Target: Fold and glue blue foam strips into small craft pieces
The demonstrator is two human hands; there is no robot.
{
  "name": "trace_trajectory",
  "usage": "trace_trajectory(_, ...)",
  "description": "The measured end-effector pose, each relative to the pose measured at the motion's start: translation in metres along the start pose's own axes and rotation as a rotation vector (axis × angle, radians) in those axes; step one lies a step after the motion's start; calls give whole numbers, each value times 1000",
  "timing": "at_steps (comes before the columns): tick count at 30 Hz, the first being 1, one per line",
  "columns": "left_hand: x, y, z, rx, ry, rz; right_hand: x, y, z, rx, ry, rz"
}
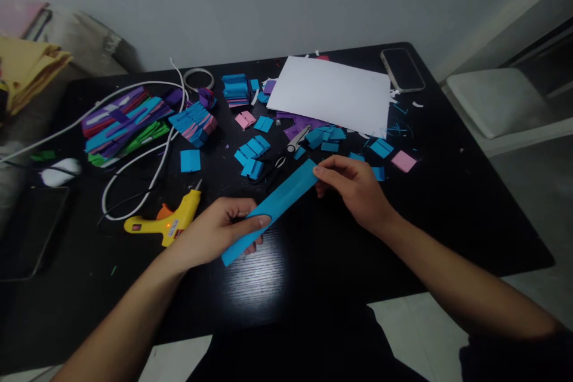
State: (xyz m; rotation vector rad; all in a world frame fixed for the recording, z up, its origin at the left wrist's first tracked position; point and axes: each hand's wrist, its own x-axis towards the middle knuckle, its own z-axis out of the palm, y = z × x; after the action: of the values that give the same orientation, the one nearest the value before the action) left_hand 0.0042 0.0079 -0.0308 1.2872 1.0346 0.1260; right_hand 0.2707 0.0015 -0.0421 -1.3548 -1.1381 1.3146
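Note:
A long blue paper strip (282,200) is held slanted above the black table (447,215), between both hands. My left hand (219,233) pinches its lower left end, thumb on top. My right hand (353,185) pinches its upper right end with thumb and fingers. Black-handled scissors (289,152) lie just beyond the strip among several small blue paper pieces (253,152). A yellow glue gun (168,224) lies left of my left hand.
A white sheet (331,92) and a phone (401,69) lie at the far side. Stacks of coloured paper strips (128,122), folded blue-pink pieces (194,122), a white cable (147,182) and a pink square (403,161) are spread around. A tablet (27,233) lies left.

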Motion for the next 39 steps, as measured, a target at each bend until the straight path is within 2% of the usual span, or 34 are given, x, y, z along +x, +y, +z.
trace_trajectory(3, -6, 2, -11, 177, 87, -5, -1, -1, -9, -255, -118, 62)
trace_trajectory(5, -9, 3, -15, 312, 109, -1, -7, -1, -10, -539, -168, 8)
trace_trajectory(7, -9, 5, -16, 436, 112, 4, -15, 2, -5, -775, 6, -237)
trace_trajectory(8, -9, 6, -16, 484, 109, 4, -19, 5, -1, -822, 41, -394)
trace_trajectory(10, -6, 8, -15, 554, 101, 4, -26, 11, 8, -829, -144, -646)
trace_trajectory(11, -5, 9, -14, 584, 102, 11, -28, 15, 12, -819, -249, -720)
trace_trajectory(12, -4, 10, -13, 619, 110, 29, -30, 19, 16, -821, -323, -762)
trace_trajectory(14, -5, 9, -10, 705, 169, 100, -32, 25, 21, -883, -385, -825)
trace_trajectory(19, -15, -12, 10, 977, 491, 424, -33, 30, 23, -1026, -384, -896)
trace_trajectory(21, -18, -24, 20, 1024, 544, 565, -34, 29, 24, -1049, -369, -898)
trace_trajectory(24, -19, -40, 30, 1049, 570, 689, -35, 28, 26, -1075, -373, -901)
trace_trajectory(27, -17, -47, 34, 1106, 589, 740, -33, 27, 28, -1103, -415, -895)
trace_trajectory(32, -17, -45, 38, 1205, 617, 799, -29, 24, 29, -1101, -484, -897)
trace_trajectory(39, -17, -41, 45, 1241, 632, 751, -31, 18, 29, -1187, -514, -964)
